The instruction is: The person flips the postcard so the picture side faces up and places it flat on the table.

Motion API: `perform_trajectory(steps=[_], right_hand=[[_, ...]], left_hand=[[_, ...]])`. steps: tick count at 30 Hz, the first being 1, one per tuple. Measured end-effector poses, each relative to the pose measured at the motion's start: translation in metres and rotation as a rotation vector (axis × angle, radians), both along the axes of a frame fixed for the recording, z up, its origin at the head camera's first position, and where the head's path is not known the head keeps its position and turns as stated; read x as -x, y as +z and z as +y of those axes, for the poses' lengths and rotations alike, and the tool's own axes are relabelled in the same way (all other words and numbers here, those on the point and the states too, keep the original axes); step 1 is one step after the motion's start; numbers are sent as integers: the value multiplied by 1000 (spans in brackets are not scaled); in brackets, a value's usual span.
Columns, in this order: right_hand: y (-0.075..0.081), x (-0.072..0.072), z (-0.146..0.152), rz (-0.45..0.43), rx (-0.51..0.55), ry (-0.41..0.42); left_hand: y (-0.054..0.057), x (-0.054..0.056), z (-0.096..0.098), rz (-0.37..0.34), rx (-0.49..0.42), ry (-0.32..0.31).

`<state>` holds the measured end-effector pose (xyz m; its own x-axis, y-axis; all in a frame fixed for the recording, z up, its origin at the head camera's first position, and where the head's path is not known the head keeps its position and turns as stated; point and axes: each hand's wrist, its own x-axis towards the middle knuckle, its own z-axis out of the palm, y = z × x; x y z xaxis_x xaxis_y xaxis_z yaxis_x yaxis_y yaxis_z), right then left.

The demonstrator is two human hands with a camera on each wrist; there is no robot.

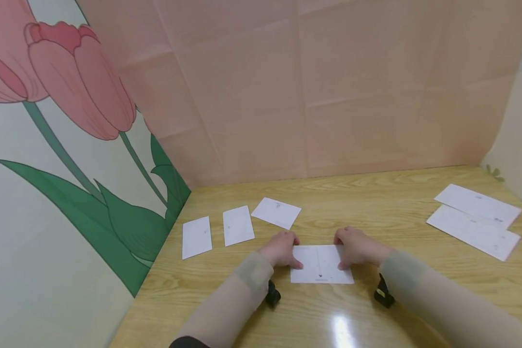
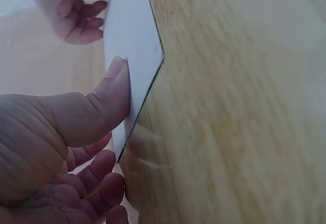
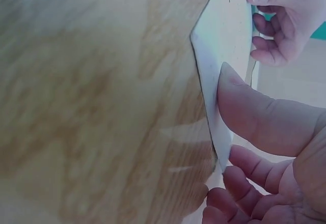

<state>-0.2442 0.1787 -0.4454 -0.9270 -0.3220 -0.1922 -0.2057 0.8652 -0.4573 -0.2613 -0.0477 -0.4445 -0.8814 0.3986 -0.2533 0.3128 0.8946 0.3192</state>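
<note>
A white paper sheet (image 1: pixel 322 275) with a line down its middle and small print near its front edge lies in front of me. My left hand (image 1: pixel 282 249) holds it by the left end. In the left wrist view the left thumb (image 2: pixel 109 96) presses on its face, with curled fingers (image 2: pixel 97 170) at the edge. My right hand (image 1: pixel 357 247) pinches the right end in the same manner. The right wrist view shows that thumb (image 3: pixel 254 112) on top and the fingers (image 3: pixel 249 178) partly under the edge.
Three white sheets lie back left on the wooden table (image 1: pixel 400 203): a left one (image 1: pixel 196 238), a middle one (image 1: pixel 238 226) and a tilted one (image 1: pixel 276 213). Two longer white sheets (image 1: pixel 470 232) overlap at the right. A pinkish covering (image 1: pixel 304 96) hangs behind the table.
</note>
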Motion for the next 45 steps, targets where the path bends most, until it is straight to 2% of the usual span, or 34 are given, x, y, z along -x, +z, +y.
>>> perform_trajectory(steps=[5,10,13,20,22,29,32,36,40,43,45], right_hand=[[-1,1,1,19,0,12],[-3,-1,2,91,-14,45],[-4,-4,3,149,-8,63],[-4,-11,1,249,-1,80],[-1,-13,1,258,24,77],[14,-15,4,200,138,65],[19,-14,8,188,200,63],[28,-15,12,149,331,32],[36,-17,14,66,489,-79],[38,-18,16,-22,624,-177],[37,-17,17,-94,718,-233]], left_hand=[[-2,1,0,10,5,-11],[-1,-1,-1,14,0,11],[-5,0,-2,16,0,20],[-11,4,-5,44,6,-20],[-11,5,-7,34,-34,-5],[-5,5,-14,-67,-335,98],[1,3,-18,-68,-399,111],[13,0,-22,-7,-454,112],[24,-6,-26,89,-488,107],[28,-11,-27,202,-465,72],[30,-14,-28,312,-428,16]])
